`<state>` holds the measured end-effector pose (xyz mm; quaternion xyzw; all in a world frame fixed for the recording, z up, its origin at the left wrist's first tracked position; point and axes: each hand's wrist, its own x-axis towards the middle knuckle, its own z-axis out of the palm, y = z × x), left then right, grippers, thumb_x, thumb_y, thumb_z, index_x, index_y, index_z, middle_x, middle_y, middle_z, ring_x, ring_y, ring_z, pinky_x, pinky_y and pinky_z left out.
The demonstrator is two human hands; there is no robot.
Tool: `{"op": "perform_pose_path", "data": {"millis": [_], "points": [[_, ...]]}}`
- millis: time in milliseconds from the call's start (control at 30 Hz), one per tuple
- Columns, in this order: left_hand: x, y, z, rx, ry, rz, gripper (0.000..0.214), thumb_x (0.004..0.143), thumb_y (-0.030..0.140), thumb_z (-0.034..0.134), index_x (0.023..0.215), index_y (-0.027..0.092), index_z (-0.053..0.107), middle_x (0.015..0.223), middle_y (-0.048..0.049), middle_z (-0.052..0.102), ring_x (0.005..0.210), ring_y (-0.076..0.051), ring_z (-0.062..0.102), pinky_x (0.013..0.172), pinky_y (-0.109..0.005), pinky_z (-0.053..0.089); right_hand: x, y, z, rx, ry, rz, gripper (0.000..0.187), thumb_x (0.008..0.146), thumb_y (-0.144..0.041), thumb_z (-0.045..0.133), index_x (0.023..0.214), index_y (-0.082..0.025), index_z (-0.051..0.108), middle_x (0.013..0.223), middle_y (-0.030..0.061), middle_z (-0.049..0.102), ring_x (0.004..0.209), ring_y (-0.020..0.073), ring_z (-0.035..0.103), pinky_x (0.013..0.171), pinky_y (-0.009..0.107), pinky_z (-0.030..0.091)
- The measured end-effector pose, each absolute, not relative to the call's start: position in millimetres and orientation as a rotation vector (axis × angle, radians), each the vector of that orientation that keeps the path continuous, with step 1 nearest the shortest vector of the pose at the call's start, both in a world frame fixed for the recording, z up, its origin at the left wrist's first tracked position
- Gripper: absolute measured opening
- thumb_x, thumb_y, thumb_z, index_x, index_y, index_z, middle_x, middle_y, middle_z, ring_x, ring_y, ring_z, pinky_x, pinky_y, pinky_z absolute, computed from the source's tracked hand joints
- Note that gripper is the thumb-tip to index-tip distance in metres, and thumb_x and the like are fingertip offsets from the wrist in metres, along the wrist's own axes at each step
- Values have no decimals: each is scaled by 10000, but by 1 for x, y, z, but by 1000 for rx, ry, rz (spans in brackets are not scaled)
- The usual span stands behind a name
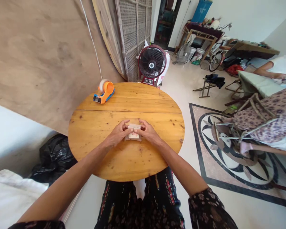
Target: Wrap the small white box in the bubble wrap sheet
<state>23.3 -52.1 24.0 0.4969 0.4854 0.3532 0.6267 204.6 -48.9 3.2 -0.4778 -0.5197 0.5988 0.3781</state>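
Observation:
A small pale packet (133, 135) with reddish print, in what looks like clear plastic wrap, is at the middle of the round wooden table (97, 127). My left hand (120, 131) grips its left side, with the thumb lying across the top. From the other side my right hand (147, 131) grips it the same way, and the two thumbs nearly meet. The fingertips behind the packet are partly hidden. What is inside the wrap is too small to make out. An orange and blue tape dispenser (107, 90) with a roll of tape stands at the table's far left edge.
Past the table's far edge stands a dark red fan (152, 62). Black plastic bags (54, 156) lie on the floor at the left. To the right, another person sits by a table with a pale green cover (259, 82). A stool (206, 86) holds dark cloth.

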Motion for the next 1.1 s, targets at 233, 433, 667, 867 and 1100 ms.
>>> {"op": "perform_pose_path", "data": {"millis": [233, 433, 667, 867, 1100], "points": [[15, -40, 18, 1228, 1022, 725, 910, 700, 436, 721, 1427, 91, 297, 1056, -122, 664, 975, -255, 644, 809, -353, 498, 208, -48, 0, -1149, -1295, 1556, 989, 604, -459, 813, 1405, -141, 328, 1104, 128, 670, 987, 237, 663, 935, 414, 502], [19, -36, 13, 1196, 1021, 767, 922, 694, 441, 716, 1435, 75, 307, 1133, -157, 663, 1034, -277, 637, 862, -382, 499, 209, -49, -6, -1140, -1243, 1519, 869, 673, -434, 772, 1390, -179, 355, 1125, 111, 681, 1032, 241, 658, 963, 432, 493], [22, -42, 7, 1227, 1053, 830, 870, 714, 441, 680, 1425, 79, 335, 1154, -147, 658, 1032, -265, 638, 881, -374, 507, 205, -52, -1, -1149, -1257, 1483, 834, 724, -385, 734, 1415, -174, 316, 1150, 119, 674, 1032, 233, 660, 941, 412, 512], [26, -45, 5, 1238, 1090, 877, 829, 726, 427, 667, 1411, 79, 355, 1142, -146, 661, 998, -253, 649, 868, -373, 515, 207, -53, -6, -1181, -1359, 1396, 794, 770, -387, 698, 1431, -190, 305, 1186, 118, 654, 1031, 225, 657, 924, 394, 522], [26, -46, 1, 1280, 1089, 882, 826, 744, 426, 654, 1425, 75, 346, 1168, -158, 650, 1038, -265, 636, 898, -392, 507, 208, -57, -11, -1194, -1433, 1333, 754, 802, -395, 664, 1436, -204, 306, 1244, 122, 620, 1035, 225, 654, 918, 390, 530]]}}
